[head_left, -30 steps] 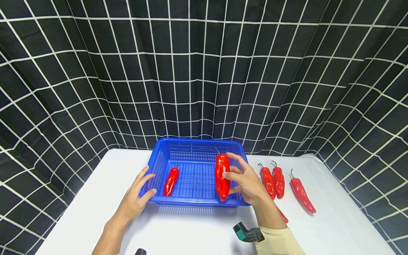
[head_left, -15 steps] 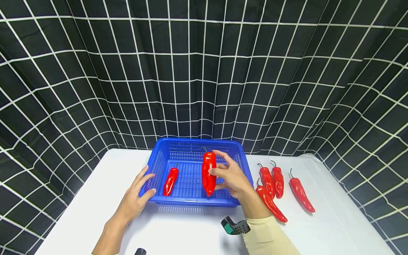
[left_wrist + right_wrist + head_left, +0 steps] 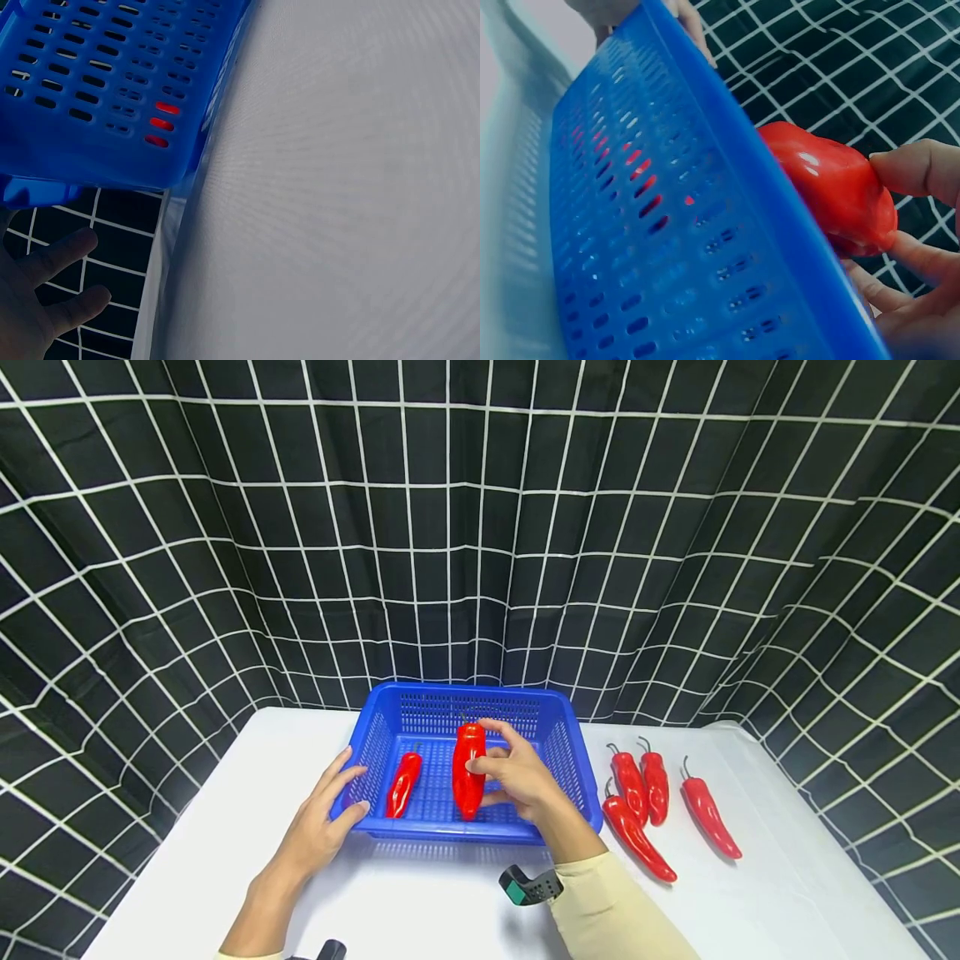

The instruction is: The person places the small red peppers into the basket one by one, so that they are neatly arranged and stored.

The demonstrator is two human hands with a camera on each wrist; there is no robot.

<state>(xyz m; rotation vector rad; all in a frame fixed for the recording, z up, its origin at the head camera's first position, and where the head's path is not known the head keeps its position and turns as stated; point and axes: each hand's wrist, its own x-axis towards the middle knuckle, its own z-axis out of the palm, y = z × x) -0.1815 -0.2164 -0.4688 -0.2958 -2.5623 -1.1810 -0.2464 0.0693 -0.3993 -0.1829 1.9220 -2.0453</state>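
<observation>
we see our right hand (image 3: 517, 777) grasping a red pepper (image 3: 468, 770) over the blue basket (image 3: 555, 706), frame centre; left hand (image 3: 326, 814) rests flat-fingered on its rim; one pepper (image 3: 402, 785) lies inside already, four peppers (image 3: 660, 797) wait at right

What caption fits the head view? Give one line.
Right hand holds a pepper over the basket; left hand steadies it.
</observation>
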